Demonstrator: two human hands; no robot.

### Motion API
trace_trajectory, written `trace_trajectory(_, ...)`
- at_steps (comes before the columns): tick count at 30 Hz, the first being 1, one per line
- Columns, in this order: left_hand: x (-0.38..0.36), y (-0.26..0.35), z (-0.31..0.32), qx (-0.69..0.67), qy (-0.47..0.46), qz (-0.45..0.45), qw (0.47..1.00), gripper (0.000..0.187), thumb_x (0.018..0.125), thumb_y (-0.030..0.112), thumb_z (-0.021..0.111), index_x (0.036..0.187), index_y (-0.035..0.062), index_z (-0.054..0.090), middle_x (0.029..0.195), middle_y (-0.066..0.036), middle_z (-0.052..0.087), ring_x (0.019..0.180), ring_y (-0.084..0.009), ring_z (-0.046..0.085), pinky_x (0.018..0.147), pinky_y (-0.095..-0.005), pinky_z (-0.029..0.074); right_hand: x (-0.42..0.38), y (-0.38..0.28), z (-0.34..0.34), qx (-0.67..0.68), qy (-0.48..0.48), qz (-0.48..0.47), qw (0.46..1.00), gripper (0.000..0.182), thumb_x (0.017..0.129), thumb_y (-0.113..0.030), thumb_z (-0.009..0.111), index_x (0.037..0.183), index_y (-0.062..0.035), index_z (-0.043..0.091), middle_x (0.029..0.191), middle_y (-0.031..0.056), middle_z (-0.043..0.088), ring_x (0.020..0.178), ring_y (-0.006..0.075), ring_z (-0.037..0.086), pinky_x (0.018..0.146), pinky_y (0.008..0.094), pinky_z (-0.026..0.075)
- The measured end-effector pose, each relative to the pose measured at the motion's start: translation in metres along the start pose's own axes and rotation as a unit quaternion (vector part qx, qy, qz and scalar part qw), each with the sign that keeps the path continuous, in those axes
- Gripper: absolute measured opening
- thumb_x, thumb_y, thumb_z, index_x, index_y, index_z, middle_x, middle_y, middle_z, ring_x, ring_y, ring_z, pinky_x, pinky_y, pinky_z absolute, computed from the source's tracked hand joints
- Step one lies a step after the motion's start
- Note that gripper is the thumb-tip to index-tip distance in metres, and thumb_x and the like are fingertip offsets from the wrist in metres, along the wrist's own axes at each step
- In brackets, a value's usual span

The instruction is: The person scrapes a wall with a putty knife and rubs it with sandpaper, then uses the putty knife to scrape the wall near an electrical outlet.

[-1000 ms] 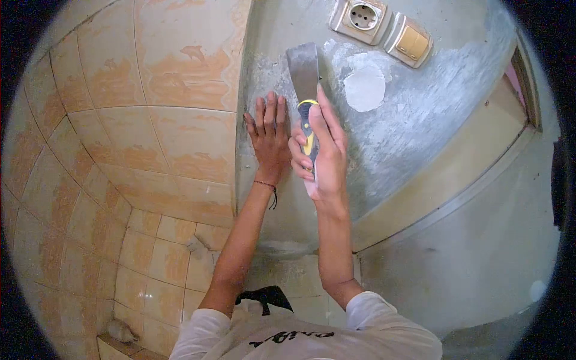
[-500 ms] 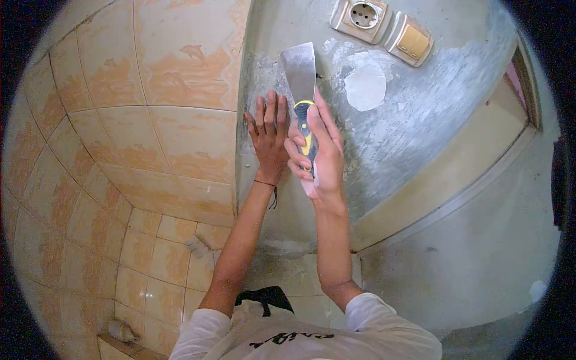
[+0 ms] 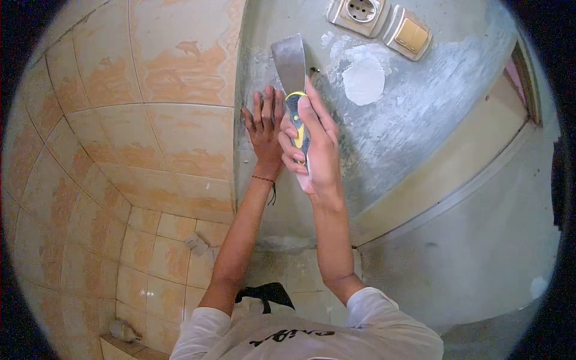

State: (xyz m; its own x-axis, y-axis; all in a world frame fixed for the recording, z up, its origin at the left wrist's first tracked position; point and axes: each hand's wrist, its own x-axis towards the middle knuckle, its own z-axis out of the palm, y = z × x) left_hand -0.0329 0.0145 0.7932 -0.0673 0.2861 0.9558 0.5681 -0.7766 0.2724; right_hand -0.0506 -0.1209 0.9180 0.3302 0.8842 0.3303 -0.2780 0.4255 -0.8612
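My right hand [image 3: 314, 141] is wrapped round the grey and yellow handle of a putty knife [image 3: 290, 65], its index finger stretched up along the handle toward the blade. The wide metal blade points up and slightly left, over the grey wall [image 3: 414, 129]. Close to the left of the handle, my left hand [image 3: 266, 132] lies flat on the wall with its fingers spread, beside the tiled edge. It holds nothing. A round white patch of filler [image 3: 363, 81] shows on the wall to the right of the blade.
A power socket [image 3: 361, 11] and a light switch [image 3: 410, 35] are mounted above the patch. Patterned tiles [image 3: 186, 135] cover the wall at left. A small dark hole [image 3: 315, 70] sits right of the blade. A wooden frame [image 3: 444, 171] borders the wall at right.
The putty knife and my right hand have shifted slightly left and up, the blade tilting a little more to the left. My left hand stays on the wall.
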Motion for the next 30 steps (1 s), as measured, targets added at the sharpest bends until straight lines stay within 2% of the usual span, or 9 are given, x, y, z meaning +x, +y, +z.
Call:
trace_trajectory(2,0.002,-0.002,0.001,0.043,-0.009,0.009,0.999,0.057,0.098,0.031,0.052,0.150,0.0110,0.040,0.155,-0.006,0.040,0.144,-0.0291,0.035,0.119,-0.0541,0.022,-0.004,0.003,-0.005,0.005,0.004,-0.001,1.000,0.055,0.106,-0.030,0.047,0.157,-0.0235,0.028,0.074,-0.0006,0.042,0.045,0.0030,0.032,0.033,0.0153,0.020)
trace_trajectory(5,0.002,-0.004,0.005,0.037,0.024,0.017,0.999,0.057,0.097,0.032,0.052,0.149,0.0102,0.041,0.155,-0.007,0.040,0.144,-0.0294,0.036,0.118,-0.0543,0.023,-0.003,0.003,-0.004,0.006,0.003,0.003,1.000,0.055,0.106,-0.030,0.047,0.157,-0.0232,0.027,0.074,-0.0004,0.042,0.045,0.0031,0.032,0.033,0.0155,0.020)
trace_trajectory(8,0.005,0.001,-0.006,0.017,-0.006,0.002,1.000,0.057,0.097,0.032,0.052,0.149,0.0098,0.041,0.154,-0.008,0.041,0.144,-0.0294,0.036,0.118,-0.0543,0.022,-0.007,0.002,-0.007,0.015,0.016,0.009,1.000,0.055,0.106,-0.029,0.047,0.157,-0.0226,0.027,0.074,-0.0002,0.041,0.044,0.0032,0.032,0.032,0.0156,0.020)
trace_trajectory(13,0.004,-0.003,0.004,0.057,0.012,0.014,0.998,0.057,0.097,0.032,0.052,0.149,0.0099,0.041,0.155,-0.008,0.039,0.144,-0.0292,0.035,0.119,-0.0533,0.020,-0.007,0.003,-0.009,0.012,0.020,0.007,1.000,0.054,0.106,-0.028,0.046,0.157,-0.0221,0.028,0.074,0.0000,0.040,0.044,0.0031,0.030,0.032,0.0156,0.019)
trace_trajectory(16,0.002,-0.003,0.005,0.062,0.010,0.017,0.998,0.057,0.098,0.033,0.051,0.149,0.0097,0.041,0.155,-0.008,0.039,0.145,-0.0291,0.034,0.120,-0.0528,0.019,-0.007,0.002,-0.009,0.012,0.015,0.009,1.000,0.056,0.105,-0.035,0.050,0.156,-0.0237,0.031,0.069,-0.0012,0.043,0.042,0.0030,0.033,0.032,0.0175,0.019)
trace_trajectory(18,0.002,-0.004,0.005,0.053,0.015,0.016,0.998,0.057,0.098,0.033,0.050,0.149,0.0094,0.041,0.156,-0.008,0.038,0.145,-0.0291,0.034,0.120,-0.0527,0.018,-0.008,-0.001,-0.004,0.020,0.018,0.016,1.000,0.053,0.107,-0.028,0.045,0.157,-0.0223,0.028,0.075,0.0002,0.040,0.044,0.0031,0.030,0.032,0.0158,0.019)
trace_trajectory(30,0.002,-0.004,0.009,0.063,0.028,0.024,0.997,0.057,0.099,0.035,0.047,0.149,0.0080,0.040,0.156,-0.009,0.038,0.145,-0.0303,0.034,0.121,-0.0539,0.016,-0.004,0.005,-0.015,0.063,-0.013,0.018,0.998,0.052,0.107,-0.028,0.044,0.156,-0.0234,0.030,0.075,-0.0006,0.039,0.045,0.0029,0.030,0.033,0.0145,0.020)
